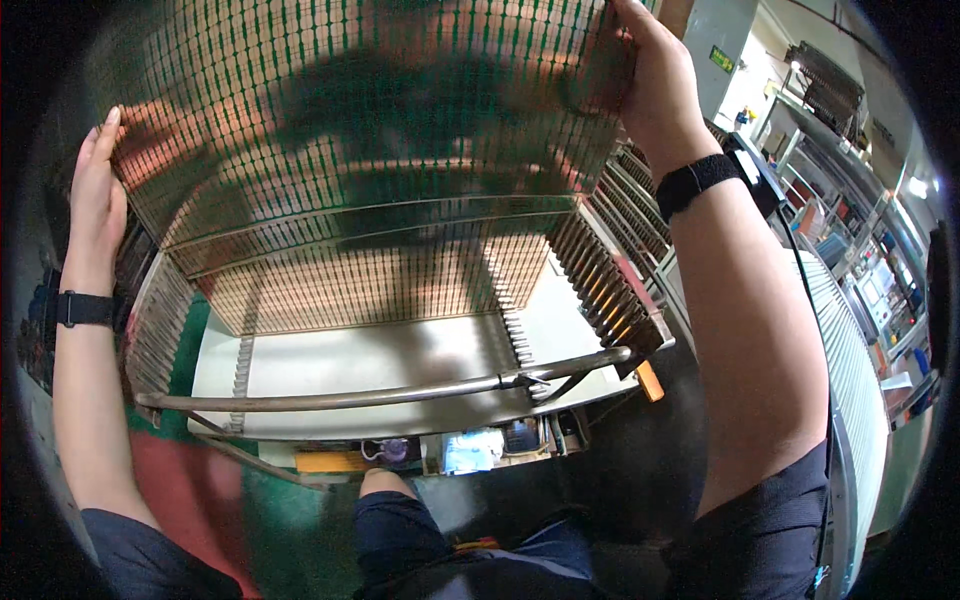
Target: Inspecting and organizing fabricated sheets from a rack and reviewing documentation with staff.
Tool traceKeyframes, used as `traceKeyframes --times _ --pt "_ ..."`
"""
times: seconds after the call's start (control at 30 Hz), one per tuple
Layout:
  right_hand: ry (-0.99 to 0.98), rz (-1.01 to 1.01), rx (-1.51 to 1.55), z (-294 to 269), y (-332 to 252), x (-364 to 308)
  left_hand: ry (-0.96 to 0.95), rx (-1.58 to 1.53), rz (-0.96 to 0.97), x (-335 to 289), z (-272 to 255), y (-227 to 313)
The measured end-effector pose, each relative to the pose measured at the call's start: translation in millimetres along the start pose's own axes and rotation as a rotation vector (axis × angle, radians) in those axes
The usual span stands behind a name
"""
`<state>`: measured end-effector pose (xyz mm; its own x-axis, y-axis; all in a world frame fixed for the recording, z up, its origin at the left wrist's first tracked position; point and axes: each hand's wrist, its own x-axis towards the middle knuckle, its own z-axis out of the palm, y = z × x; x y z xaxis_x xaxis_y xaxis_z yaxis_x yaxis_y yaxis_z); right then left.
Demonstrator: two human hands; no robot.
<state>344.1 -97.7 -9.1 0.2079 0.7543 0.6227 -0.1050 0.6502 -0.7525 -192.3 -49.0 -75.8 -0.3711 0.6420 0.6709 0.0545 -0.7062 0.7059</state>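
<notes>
Glossy green-and-copper gridded rectangular panel (400, 120), prob. light, stiff, scratchable; L hand (97, 190) (10 o'clock) & R hand (662, 75) (1 o'clock) hold opp. edges, prob. safest grip.

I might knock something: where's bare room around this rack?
Bare: the white base between the two toothed strips, behind the metal bar and before the tan gridded panel. Crowded: below the bar, with a purple item and a pale blue packet; above, the green gridded panel spans left hand to right hand.
</notes>
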Motion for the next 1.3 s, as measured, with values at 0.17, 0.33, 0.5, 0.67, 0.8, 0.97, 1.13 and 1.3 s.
traceKeyframes --times 0.17,0.33,0.5,0.67,0.8,0.97,1.13,1.3 --pt "-0.057 -0.097 -0.045 -23.3 26.7 13.9 -0.031 0.102 0.066 -1.8 0.9 4.0" --pt "0.035 -0.050 -0.099 -43.7 32.4 4.5 0.096 0.337 0.146 -32.1 46.8 12.5" --pt "0.091 -0.014 -0.019 -43.4 41.1 -1.8 0.081 0.232 0.163 -24.4 33.7 12.1" --pt "0.065 -0.075 -0.038 -37.9 44.9 1.2 0.023 0.181 0.125 -30.0 30.2 14.8" --pt "0.113 -0.058 -0.070 -28.7 48.6 -5.8 -0.019 0.133 0.060 -43.1 31.2 15.6" --pt "-0.048 0.092 0.058 -53.5 51.6 -8.6 -0.003 0.097 0.042 -59.0 54.2 20.7" --pt "-0.047 0.148 0.076 -65.9 61.9 -0.7 -0.062 0.049 0.025 -71.7 52.4 32.9" --pt "0.155 -0.318 -0.283 -104.5 55.3 9.0 -0.031 0.114 0.116 -60.4 44.3 18.3"
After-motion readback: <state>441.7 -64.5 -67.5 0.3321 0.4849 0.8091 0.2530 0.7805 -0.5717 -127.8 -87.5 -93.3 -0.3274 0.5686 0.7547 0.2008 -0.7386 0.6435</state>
